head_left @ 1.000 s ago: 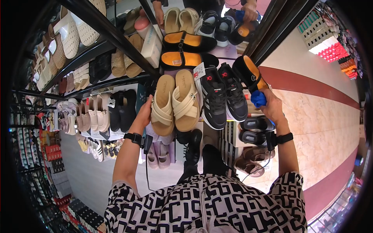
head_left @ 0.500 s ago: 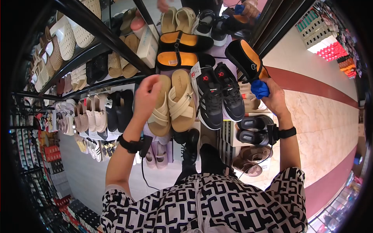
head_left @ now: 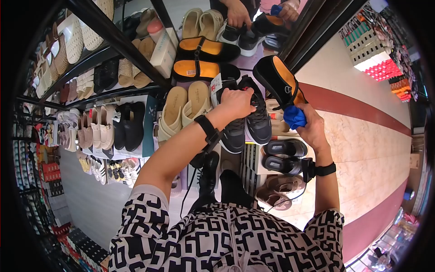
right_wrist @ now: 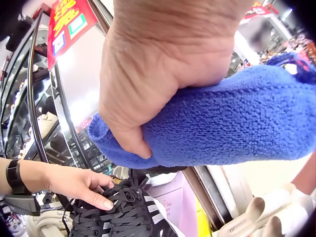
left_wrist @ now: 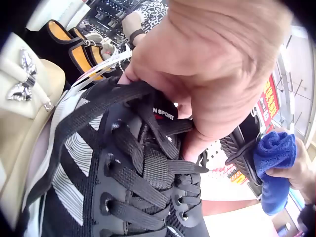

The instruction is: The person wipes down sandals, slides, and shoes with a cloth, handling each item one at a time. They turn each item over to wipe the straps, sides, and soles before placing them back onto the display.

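Note:
My left hand (head_left: 235,105) lies over a pair of black lace-up sneakers (head_left: 259,124), its fingers and thumb curled at the collars and tongues. From close up, the left wrist view shows the fingertips behind the laces (left_wrist: 140,190) and a white tag at the side. A rolled blue cloth (right_wrist: 222,128) is in my right hand (head_left: 312,127), with a black strap shoe (head_left: 274,81) lined in orange held along with it, tilted above the display. Left of the sneakers sit beige cross-strap slides (head_left: 172,111), one partly behind my left forearm.
Another pair of black strap shoes (head_left: 208,49) lies just behind the sneakers, before a mirror that reflects both hands. Black rack posts (head_left: 120,41) slant across the left. Black slides (head_left: 283,165) and brown shoes (head_left: 281,188) sit lower right, with tiled floor (head_left: 358,149) beyond.
My left hand has left the beige slides and crossed right onto the black sneakers. The right hand keeps the cloth and strap shoe, with little movement.

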`<state>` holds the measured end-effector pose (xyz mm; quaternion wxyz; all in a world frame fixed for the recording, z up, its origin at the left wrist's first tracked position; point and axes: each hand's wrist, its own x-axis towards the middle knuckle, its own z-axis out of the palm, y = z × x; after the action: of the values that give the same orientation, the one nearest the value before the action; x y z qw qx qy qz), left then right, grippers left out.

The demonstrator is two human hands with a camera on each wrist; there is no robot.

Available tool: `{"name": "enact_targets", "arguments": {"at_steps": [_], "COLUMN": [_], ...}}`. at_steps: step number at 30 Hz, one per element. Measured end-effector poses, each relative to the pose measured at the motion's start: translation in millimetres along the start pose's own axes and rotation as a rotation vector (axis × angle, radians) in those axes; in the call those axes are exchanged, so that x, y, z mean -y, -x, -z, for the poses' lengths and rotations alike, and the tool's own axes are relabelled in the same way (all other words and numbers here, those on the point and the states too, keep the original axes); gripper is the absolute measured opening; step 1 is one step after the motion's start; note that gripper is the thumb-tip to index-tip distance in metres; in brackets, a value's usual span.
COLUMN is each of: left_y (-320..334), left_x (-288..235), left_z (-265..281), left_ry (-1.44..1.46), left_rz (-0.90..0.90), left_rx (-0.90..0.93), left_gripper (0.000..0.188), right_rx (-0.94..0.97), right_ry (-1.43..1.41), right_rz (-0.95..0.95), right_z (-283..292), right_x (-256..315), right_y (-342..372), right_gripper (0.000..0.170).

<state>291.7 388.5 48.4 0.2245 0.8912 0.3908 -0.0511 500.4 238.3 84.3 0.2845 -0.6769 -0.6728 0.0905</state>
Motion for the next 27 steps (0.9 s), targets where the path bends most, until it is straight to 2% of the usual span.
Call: {"name": "enact_targets", "arguments": {"at_steps": [4,5,7,12,15,17,19,20,22,23,25,26,27], "left_y": [2,4,7,6,7,9,15,14,12,14,15,13,11], "left_x": [4,1,-1,9,25,32,41,53,76,86,106,115,121], "left_z": [0,1,2,-8,-10,11,29,30,33,33,34,34,31], "left_ry": [0.086,0.084,0.140,0.233,0.282,0.511,0.479,0.478,0.293,0.291,0.072,0.120,0.122], "left_rz": [-0.052,-0.049,-0.089,-0.031,-0.112,0.020,0.136,0.137,0.212,0.212,0.279,0.303,0.303], "left_rx": [0.013,0.010,0.034,-0.027,-0.353,-0.426,-0.532,-0.532,-0.647,-0.648,-0.646,-0.611,-0.613], "left_gripper": [0.044,0.044,0.043,0.042,0.041,0.038,0.034,0.034,0.033,0.033,0.035,0.043,0.043], "right_rx": [0.037,0.036,0.025,0.061,0.075,0.091,0.108,0.109,0.113,0.112,0.132,0.131,0.145], "right_ry": [-0.032,-0.034,-0.045,-0.057,-0.069,-0.051,-0.021,-0.022,-0.037,-0.037,-0.048,-0.047,-0.099], "right_rz": [0.037,0.041,0.166,0.251,0.279,0.282,0.363,0.364,0.384,0.385,0.367,0.369,0.320], "right_z": [0,0,-4,-11,-14,-17,-19,-21,-22,-23,-27,-29,-32], "right_x": [0,0,2,5,11,10,8,8,9,7,3,0,-2], "right_y": [-11,-16,-31,-69,-88,-98,-109,-113,-123,-126,-132,-133,-134], "right_gripper": [0.049,0.049,0.056,0.052,0.053,0.053,0.054,0.054,0.053,0.053,0.052,0.052,0.052]}}
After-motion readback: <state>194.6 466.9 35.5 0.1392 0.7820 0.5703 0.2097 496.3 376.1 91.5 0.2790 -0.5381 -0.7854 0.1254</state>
